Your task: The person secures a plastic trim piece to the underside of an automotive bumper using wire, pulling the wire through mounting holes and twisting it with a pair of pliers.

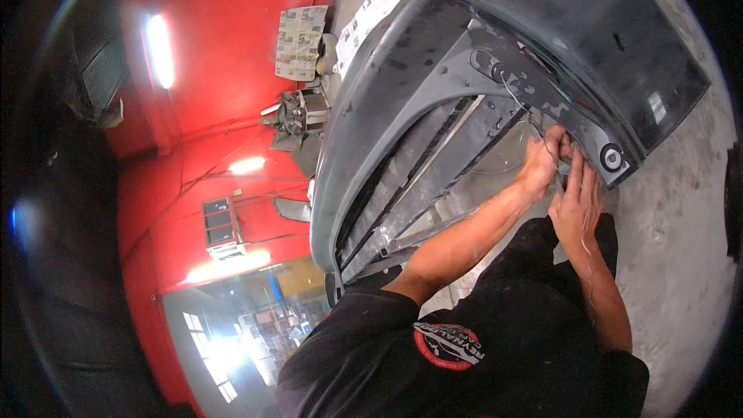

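A dark grey car bumper (418, 62), patchy on its surface, stands in front of me, tilted. From a round fitting (498, 71) in its recess a thin light wire (514, 94) runs down to my left hand (546, 159). The fingers of that hand are curled closed around the wire's lower end. Close beside it, my right hand (580, 195) has its fingers bent together against the bumper's lower edge. A slim dark piece shows between the two hands; its kind is hidden. Just right of them a round black-and-white part (612, 157) sits in the bumper's corner.
The bumper's large openings (410, 162) lie left of my hands. Behind it are newspaper-covered pieces (300, 42), a heap of dark parts (298, 120) and a red wall (224, 108) with lit tubes. Grey concrete floor (681, 224) stretches along the right.
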Demonstrator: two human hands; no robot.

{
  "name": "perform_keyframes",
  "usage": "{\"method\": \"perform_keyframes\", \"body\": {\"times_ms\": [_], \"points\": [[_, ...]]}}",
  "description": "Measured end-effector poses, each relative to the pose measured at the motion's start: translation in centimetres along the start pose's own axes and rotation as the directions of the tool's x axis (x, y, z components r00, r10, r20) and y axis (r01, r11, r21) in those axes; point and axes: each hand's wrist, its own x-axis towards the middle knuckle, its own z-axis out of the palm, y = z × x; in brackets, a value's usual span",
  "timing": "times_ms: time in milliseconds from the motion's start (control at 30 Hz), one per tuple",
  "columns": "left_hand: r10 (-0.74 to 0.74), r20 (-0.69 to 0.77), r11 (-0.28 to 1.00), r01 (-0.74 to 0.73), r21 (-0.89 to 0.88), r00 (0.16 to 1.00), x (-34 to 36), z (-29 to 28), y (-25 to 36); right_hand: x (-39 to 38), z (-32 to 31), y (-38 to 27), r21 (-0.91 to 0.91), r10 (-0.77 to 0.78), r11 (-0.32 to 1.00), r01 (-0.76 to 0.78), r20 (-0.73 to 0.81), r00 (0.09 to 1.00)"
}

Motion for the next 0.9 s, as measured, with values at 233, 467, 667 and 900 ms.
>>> {"method": "perform_keyframes", "body": {"times_ms": [233,467,667,900], "points": [[-0.023,0.075,0.997,0.028,-0.076,0.997,0.9,-1.1,-1.5,1.2,1.4,0.3,0.193,0.111,0.975,-0.111,0.012,0.994],[0.151,0.480,0.989,-0.129,-0.078,0.864,0.5,-2.6,0.2,1.2,1.0,0.4,0.460,0.157,0.848,-0.263,0.256,0.954],[0.032,0.618,0.992,-0.098,0.073,0.786,1.4,-3.4,1.0,1.5,1.3,1.5,0.505,-0.061,-0.175,-0.845,0.851,0.521],[0.147,0.735,0.966,0.062,-0.249,0.662,2.0,-5.1,-0.8,1.6,2.2,1.4,0.304,-0.331,-0.408,-0.861,0.830,0.450]]}}
